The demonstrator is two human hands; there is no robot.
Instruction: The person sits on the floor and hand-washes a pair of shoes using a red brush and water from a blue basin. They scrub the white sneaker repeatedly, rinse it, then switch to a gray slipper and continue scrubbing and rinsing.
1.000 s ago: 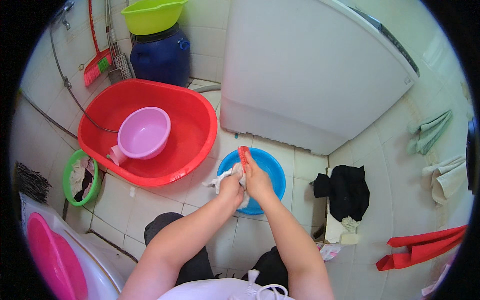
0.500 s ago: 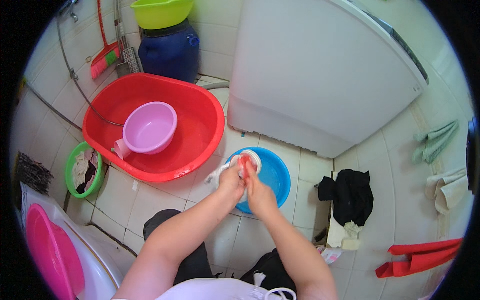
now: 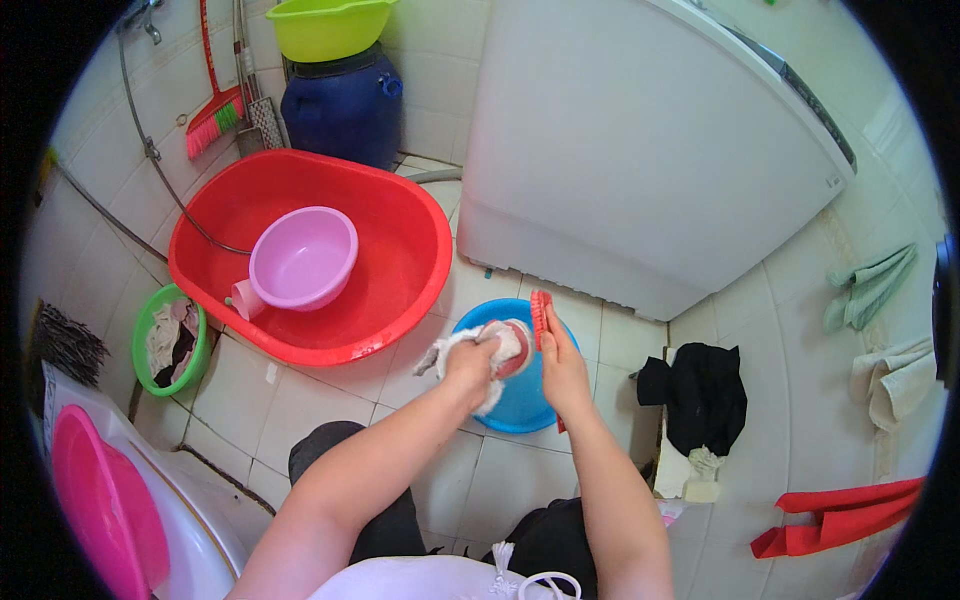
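My left hand (image 3: pixel 470 368) grips a soft white slipper-like item (image 3: pixel 505 345) over the blue basin (image 3: pixel 520 410). Its rounded end is pinkish with a white rim, and greyish-white fabric hangs out to the left of my fingers; its exact kind is hard to make out. In my right hand (image 3: pixel 565 375) is a red scrub brush (image 3: pixel 541 318), held upright at the basin's right side. The brush's bristled end shows above my fingers, and a bit of its handle peeks out below. A small gap separates brush and item.
Left of the blue basin lies a big red tub (image 3: pixel 400 290) holding a pink-purple bowl (image 3: pixel 305 260). A green basin (image 3: pixel 140 350) of clothes stands farther left. A white appliance (image 3: pixel 640 150) rises behind. Black cloth (image 3: pixel 705 395) lies at the right, near hanging towels (image 3: pixel 870 285).
My right hand has drawn the brush off the white item and moved it to the right. The item has turned, so its pinkish rounded end now shows.
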